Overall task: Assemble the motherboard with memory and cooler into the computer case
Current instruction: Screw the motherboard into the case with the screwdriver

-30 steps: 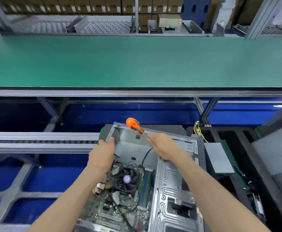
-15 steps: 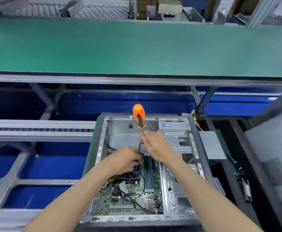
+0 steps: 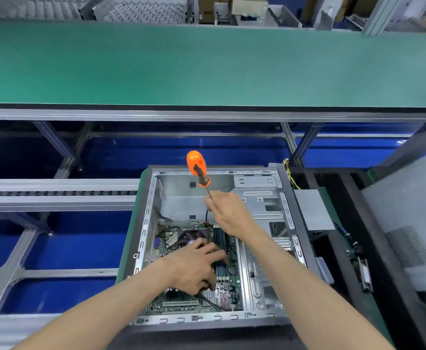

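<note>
1. Blue floor and grey rails point(image 3: 55, 198) lie well off to the left of both hands, with nothing of the task on them.
2. Spread flat, the left hand point(image 3: 194, 266) presses its open fingers down on the motherboard point(image 3: 181, 303). That board sits inside the computer case point(image 3: 257, 319), directly under and around this hand.
3. Just beyond the left fingertips is the cooler point(image 3: 190, 237), already on the board; the memory sticks point(image 3: 221, 238) run between the two hands, seated in their slots.
4. Farther away and a little to the right, the right hand point(image 3: 228, 215) is closed around the shaft of an orange screwdriver point(image 3: 197, 168), handle pointing up and away. The tip is hidden behind the hand.
5. Right of the right hand is the bare metal drive bay point(image 3: 262, 205) of the case, and beyond it a black tray point(image 3: 333, 261) of other parts.
6. Progress, as I judge it: board, memory and cooler are in the case. Screwing the board down looks unfinished; I cannot tell which screws are in.
</note>
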{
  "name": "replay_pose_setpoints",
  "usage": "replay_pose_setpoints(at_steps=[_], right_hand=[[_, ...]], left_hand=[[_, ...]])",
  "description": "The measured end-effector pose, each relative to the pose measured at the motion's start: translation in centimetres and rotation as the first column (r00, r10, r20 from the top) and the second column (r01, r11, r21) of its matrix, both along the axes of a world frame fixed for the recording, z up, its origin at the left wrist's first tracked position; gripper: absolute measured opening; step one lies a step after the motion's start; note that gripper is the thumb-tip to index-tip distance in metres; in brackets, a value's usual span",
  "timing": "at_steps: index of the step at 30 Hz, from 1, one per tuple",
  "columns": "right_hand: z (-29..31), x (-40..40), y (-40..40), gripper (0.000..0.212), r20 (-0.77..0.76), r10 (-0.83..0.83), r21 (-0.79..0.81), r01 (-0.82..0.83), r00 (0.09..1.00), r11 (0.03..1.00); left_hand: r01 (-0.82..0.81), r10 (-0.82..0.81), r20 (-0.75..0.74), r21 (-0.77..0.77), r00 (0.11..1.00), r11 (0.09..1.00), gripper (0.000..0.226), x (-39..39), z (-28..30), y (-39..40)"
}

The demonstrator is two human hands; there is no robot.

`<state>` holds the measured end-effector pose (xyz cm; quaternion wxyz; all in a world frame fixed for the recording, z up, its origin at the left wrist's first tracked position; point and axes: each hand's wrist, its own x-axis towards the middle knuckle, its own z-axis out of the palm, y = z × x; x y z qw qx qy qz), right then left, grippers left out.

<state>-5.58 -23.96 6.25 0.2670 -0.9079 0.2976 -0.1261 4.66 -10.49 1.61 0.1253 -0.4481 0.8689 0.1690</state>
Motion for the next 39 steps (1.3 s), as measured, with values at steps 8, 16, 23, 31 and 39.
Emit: replay_pose_setpoints(at_steps=[8,16,23,31,39], right_hand=[[0.0,-0.1,0.0,0.035,0.005,0.007,-0.022,-0.007,1.0,1.0],[-0.1,-0.1,-0.1,0.035,0.007,0.025,-0.026,-0.025,1.0,0.999],[-0.1,-0.2,-0.3,0.036,0.045,0.023,-0.006,-0.023,0.999,1.0],[-0.1,-0.1,-0.5,0.035,0.089,-0.035,0.08,0.028,0.995,0.996],[0.1,0.2,-0.2,0.036,0.077,-0.04,0.069,0.035,0.996,0.997]], left_hand=[[0.032,-0.033,0.133,0.016,0.991,0.999,0.05,-0.4,-0.1,0.5],[0.002,-0.005,0.114,0.034,0.993,0.999,0.042,-0.7,-0.5,0.6],[-0.005,0.001,0.065,0.062,0.998,0.998,0.038,-0.8,-0.6,0.5],[-0.4,0.324,-0.26,-0.34,0.909,0.851,0.008,2.3,1.9,-2.2],[-0.544,0.528,-0.253,-0.66,0.811,0.519,0.034,7.6,2.1,-8.2]])
